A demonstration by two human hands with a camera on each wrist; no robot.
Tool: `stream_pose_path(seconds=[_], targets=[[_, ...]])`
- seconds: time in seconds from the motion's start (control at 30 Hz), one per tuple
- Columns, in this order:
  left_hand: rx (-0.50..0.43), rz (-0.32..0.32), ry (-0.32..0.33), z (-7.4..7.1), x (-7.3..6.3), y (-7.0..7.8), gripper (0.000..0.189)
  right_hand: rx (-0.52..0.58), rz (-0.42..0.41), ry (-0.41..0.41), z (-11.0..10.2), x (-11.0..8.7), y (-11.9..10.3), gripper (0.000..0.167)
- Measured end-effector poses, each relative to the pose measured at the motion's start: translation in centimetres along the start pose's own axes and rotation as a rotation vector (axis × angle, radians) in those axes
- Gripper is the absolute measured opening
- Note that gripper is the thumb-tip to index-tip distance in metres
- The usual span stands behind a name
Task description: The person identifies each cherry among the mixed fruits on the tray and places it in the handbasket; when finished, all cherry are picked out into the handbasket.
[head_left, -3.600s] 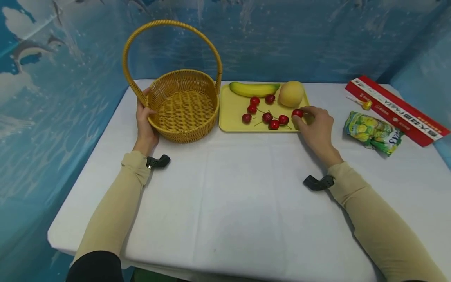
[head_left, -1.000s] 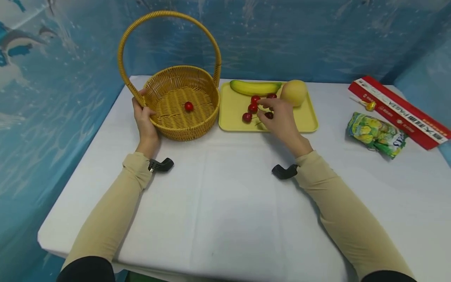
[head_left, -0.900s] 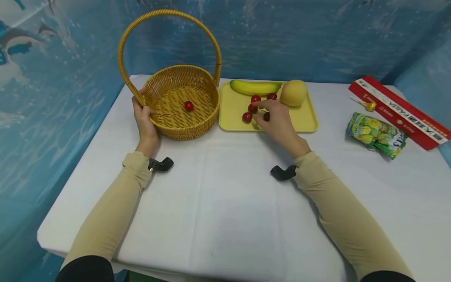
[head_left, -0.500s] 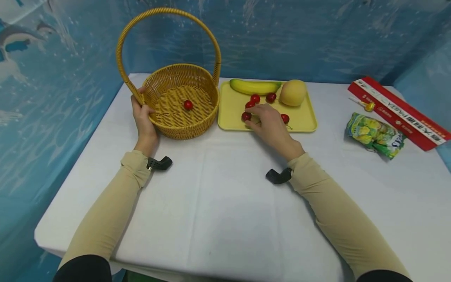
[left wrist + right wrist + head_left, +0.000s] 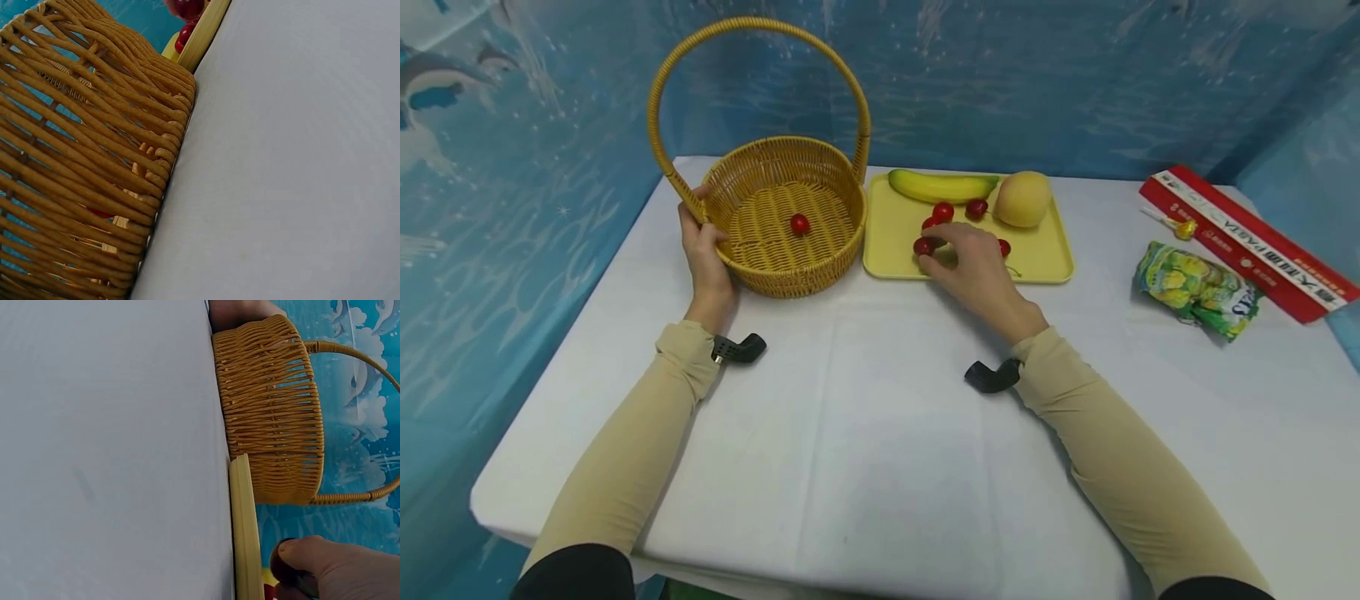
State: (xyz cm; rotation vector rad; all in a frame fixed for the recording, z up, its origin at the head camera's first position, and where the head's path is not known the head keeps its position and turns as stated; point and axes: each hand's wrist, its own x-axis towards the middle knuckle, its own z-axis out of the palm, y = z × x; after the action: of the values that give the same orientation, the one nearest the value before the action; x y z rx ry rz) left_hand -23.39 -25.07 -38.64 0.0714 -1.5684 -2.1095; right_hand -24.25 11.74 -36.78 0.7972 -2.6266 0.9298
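My left hand [image 5: 706, 258] holds the left side of a round wicker basket [image 5: 790, 286] with a tall handle, its thumb at the rim. Inside the basket lies one red cherry [image 5: 800, 224]. Over a yellow tray [image 5: 887, 242], my right hand [image 5: 973, 271] pinches a dark red cherry [image 5: 922, 246] between thumb and fingers. In the right wrist view my thumb lies against that cherry [image 5: 282, 562]. Several other cherries, such as one near the banana [image 5: 943, 212], lie on the tray; the right hand partly covers some. The left wrist view is filled by basket weave [image 5: 94, 156], without the hand.
A banana [image 5: 940, 186] and a round yellow fruit [image 5: 1023, 199] lie along the tray's back. To the right are a long red box [image 5: 1247, 242], a lollipop [image 5: 1183, 228] and a green snack bag [image 5: 1198, 287]. White cloth [image 5: 880, 417] covers the table; a blue curtain stands behind.
A cherry has appeared in the basket. My right hand has moved left from the tray's right edge to the leftmost cherry and pinched it. The left hand stays at the basket.
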Motion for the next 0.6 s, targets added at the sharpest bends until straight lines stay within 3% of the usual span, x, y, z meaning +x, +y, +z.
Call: stream_pose_path(seconds=[0.27, 0.6], targets=[[0.012, -0.007, 0.0, 0.0, -0.1, 0.0, 0.062, 0.075, -0.105, 0.121, -0.9, 2.0, -2.8, 0.037], [0.004, -0.008, 0.009, 0.1, -0.1, 0.1, 0.065, 0.151, -0.167, 0.109, -0.3, 5.5, -8.0, 0.035]])
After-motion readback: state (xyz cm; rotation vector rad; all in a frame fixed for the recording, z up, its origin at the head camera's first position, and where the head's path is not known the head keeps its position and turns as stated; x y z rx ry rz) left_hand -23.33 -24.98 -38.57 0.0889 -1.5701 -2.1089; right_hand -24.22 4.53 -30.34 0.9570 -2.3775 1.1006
